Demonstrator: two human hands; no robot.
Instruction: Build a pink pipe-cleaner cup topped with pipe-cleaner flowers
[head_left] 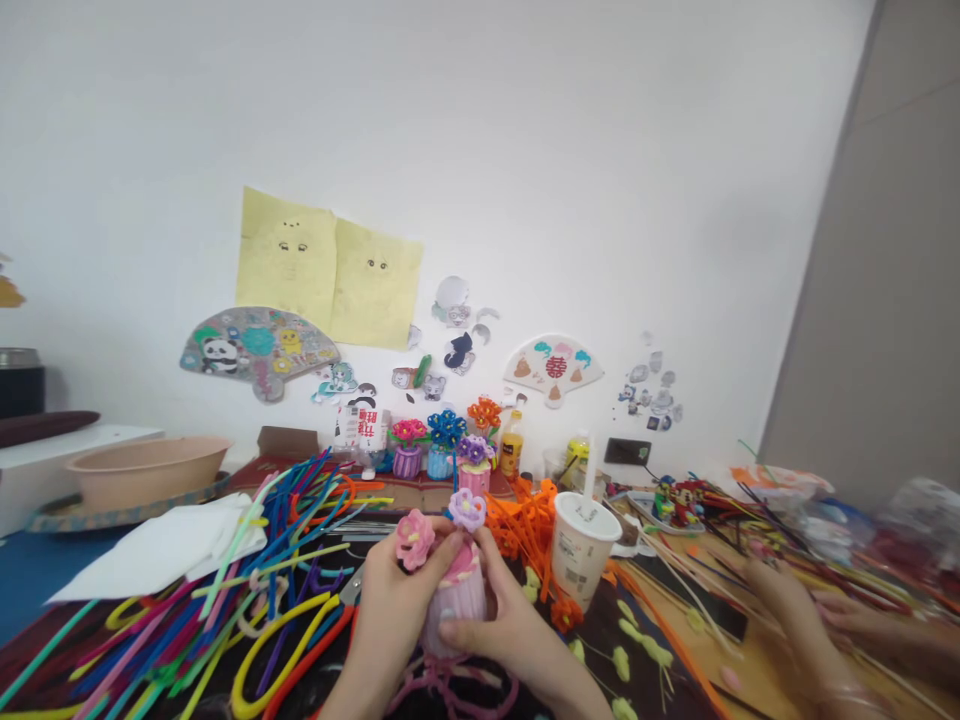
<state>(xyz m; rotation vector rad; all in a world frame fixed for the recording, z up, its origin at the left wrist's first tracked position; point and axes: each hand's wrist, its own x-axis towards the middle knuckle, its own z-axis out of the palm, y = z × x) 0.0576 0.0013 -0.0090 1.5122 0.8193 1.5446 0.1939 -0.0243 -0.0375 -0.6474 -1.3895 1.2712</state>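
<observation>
Between my two hands is a small lilac flower pot (pixel 457 605) made of pipe cleaners, with a pink top. A lilac pipe-cleaner flower (pixel 468 509) rises above its top, and a pink flower (pixel 415 540) shows beside it at the left. My left hand (pixel 401 590) is closed on the pot's left side, its thumb by the pink top. My right hand (pixel 510 615) wraps the right side, thumb across the front. Pink-purple pipe-cleaner loops (pixel 450 688) lie below the pot. How the pink flower is held is partly hidden.
Loose coloured pipe cleaners (pixel 172 630) spread at left. Orange pipe-cleaner pieces (pixel 525 525) and a paper cup (pixel 585 550) with a straw stand close at right. Finished flower pots (pixel 446 455) line the back. A co-worker's hands (pixel 795 600) are at far right.
</observation>
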